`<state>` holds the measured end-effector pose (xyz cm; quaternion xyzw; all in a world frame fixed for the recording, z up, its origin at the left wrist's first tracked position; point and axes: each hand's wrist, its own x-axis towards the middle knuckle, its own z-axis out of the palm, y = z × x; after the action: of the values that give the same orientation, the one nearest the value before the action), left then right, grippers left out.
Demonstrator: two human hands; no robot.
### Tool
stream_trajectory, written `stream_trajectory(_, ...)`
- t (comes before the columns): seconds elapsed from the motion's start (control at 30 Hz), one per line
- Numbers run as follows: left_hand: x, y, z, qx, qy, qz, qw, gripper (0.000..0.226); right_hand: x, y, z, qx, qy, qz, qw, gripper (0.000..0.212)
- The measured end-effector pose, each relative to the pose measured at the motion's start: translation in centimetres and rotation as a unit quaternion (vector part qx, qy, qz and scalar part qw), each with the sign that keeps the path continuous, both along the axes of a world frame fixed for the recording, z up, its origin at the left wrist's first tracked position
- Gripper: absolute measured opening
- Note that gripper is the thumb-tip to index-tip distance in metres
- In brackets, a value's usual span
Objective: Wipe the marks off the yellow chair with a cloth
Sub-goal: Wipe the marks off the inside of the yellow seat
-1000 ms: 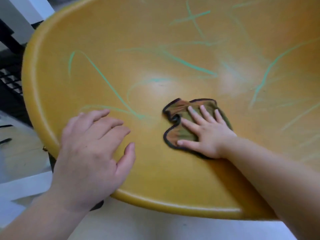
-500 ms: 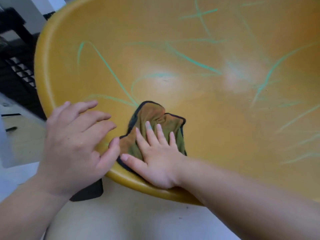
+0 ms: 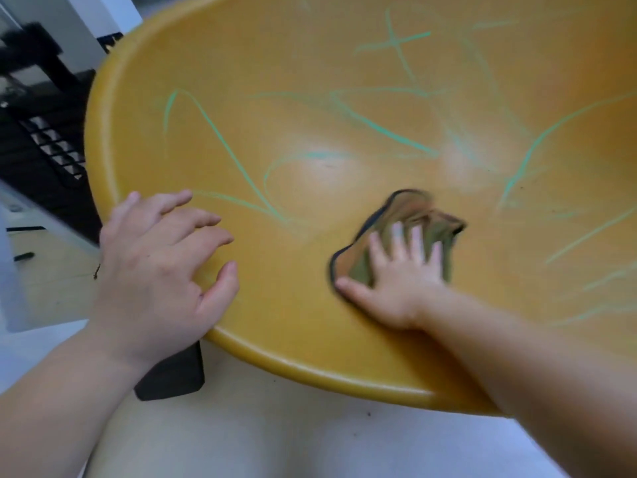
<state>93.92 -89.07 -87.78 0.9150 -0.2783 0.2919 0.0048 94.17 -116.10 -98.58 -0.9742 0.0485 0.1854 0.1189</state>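
You are working with two bare hands on one yellow chair (image 3: 344,305), whose curved seat is filling most of the view and running off the top and right edges, so its full shape is not showing. One cloth (image 3: 410,225), olive-brown with a dark hem, is lying bunched on the seat right of centre, near the front rim. Your right hand (image 3: 396,281) is pressing down on it with the palm flat and four fingers (image 3: 417,243) plus the thumb spread wide, not closed around it; the hand is covering the cloth's near part, and both are smeared by blur, so the cloth's folds are hard to make out. Your left hand (image 3: 158,263) is resting on the seat's left front rim, well apart from the cloth, with fingers loosely curled and open, gripping nothing; its palm is hanging over the edge. Green marks (image 3: 386,132) are crossing the seat: I am counting roughly ten separate strokes, some bold, some faint and smudged, so an exact count is not possible, and several are running out of frame at the right. One dark block (image 3: 172,377) is showing under the rim below your left wrist, partly hidden by it. At the left, dark furniture (image 3: 51,150) is lying out of focus and cut off by the edge.
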Motion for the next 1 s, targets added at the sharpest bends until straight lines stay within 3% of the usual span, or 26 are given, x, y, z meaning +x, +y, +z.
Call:
stream_trajectory(0.13,0.2,-0.3,0.1,-0.018,-0.005,0.001,1.0,0.028,-4.2,8.7,3.7,0.195,0.018,0.163,0.967,0.087)
stream_trajectory(0.23,0.3,-0.7,0.2,-0.03,-0.007,-0.005,1.0,0.027,-3.8,5.3,2.5,0.165,-0.008,0.209,0.964,0.085)
stream_trajectory(0.3,0.3,-0.7,0.3,-0.029,-0.005,-0.005,1.0,0.027,-1.6,0.0,0.6,0.055,-0.028,0.157,0.986,0.095)
stream_trajectory(0.37,0.1,-0.4,0.4,-0.028,0.005,-0.008,1.0,0.028,0.8,-5.5,-0.4,-0.056,-0.029,0.033,0.997,0.105)
stream_trajectory(0.43,-0.1,0.2,0.5,-0.024,0.015,-0.013,1.0,0.03,2.2,-8.7,-0.3,-0.09,-0.011,-0.063,0.994,0.105)
stream_trajectory(0.5,-0.2,0.6,0.5,-0.009,0.027,-0.015,0.999,0.032,2.6,-8.0,-0.4,-0.073,0.005,-0.093,0.993,0.105)
stream_trajectory(0.57,-0.3,0.8,0.4,0.005,0.032,-0.02,0.999,0.032,1.8,-4.1,-0.5,-0.044,0.009,-0.051,0.998,0.106)
stream_trajectory(0.63,-0.3,0.7,0.3,0.009,0.024,-0.028,0.999,0.031,-0.5,1.5,0.4,0.031,0.003,0.055,0.998,0.097)
stream_trajectory(0.73,-0.1,0.0,0.4,-0.015,0.017,-0.034,0.999,0.031,-4.0,6.0,2.9,0.175,0.019,0.212,0.961,0.075)
stream_trajectory(0.8,0.1,-0.6,0.7,-0.038,0.018,-0.037,0.998,0.031,-3.3,3.5,2.3,0.149,0.019,0.238,0.96,0.072)
stream_trajectory(0.9,0.1,-0.7,0.7,-0.039,0.015,-0.039,0.998,0.029,0.4,-5.0,0.0,-0.038,0.012,0.068,0.997,0.087)
stream_trajectory(1.0,0.2,0.5,0.8,-0.033,0.008,-0.038,0.999,0.025,2.8,-10.9,-0.1,-0.134,0.019,-0.116,0.984,0.099)
